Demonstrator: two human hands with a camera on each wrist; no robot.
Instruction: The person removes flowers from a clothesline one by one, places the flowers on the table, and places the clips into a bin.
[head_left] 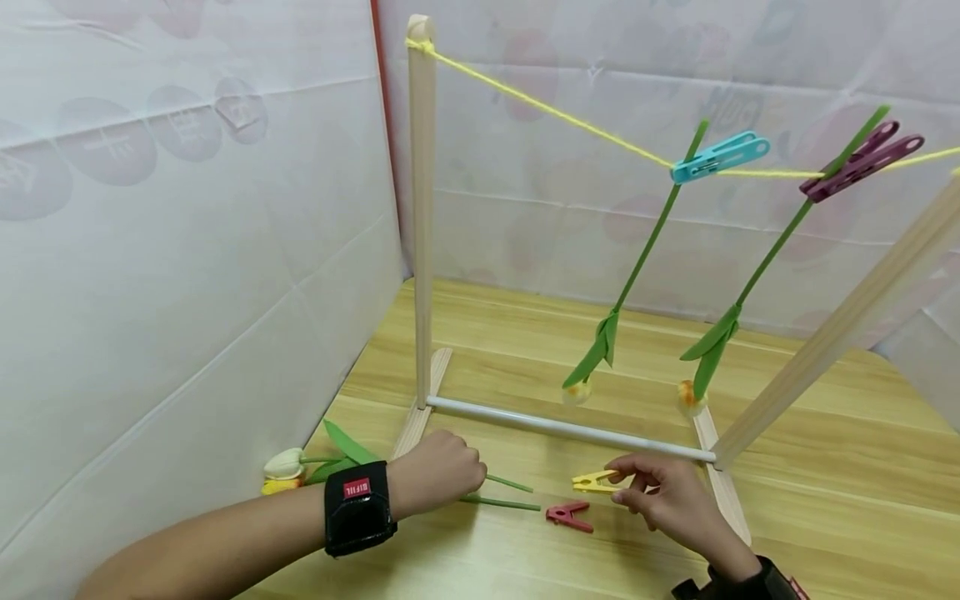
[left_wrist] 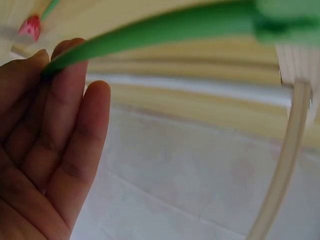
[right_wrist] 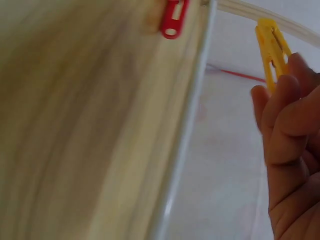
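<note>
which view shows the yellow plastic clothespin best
The right wrist view: the yellow plastic clothespin fills it close up, pinched by the right hand. The head view shows it small at that hand's fingers. The left wrist view misses it.

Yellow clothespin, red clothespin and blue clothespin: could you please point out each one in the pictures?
yellow clothespin (head_left: pixel 595 481): head view, middle of its body, just left of the right hand's fingertips.
red clothespin (head_left: pixel 568 516): head view, middle of the peg lying on the wooden table.
blue clothespin (head_left: pixel 720 157): head view, middle of the peg on the yellow string.
</note>
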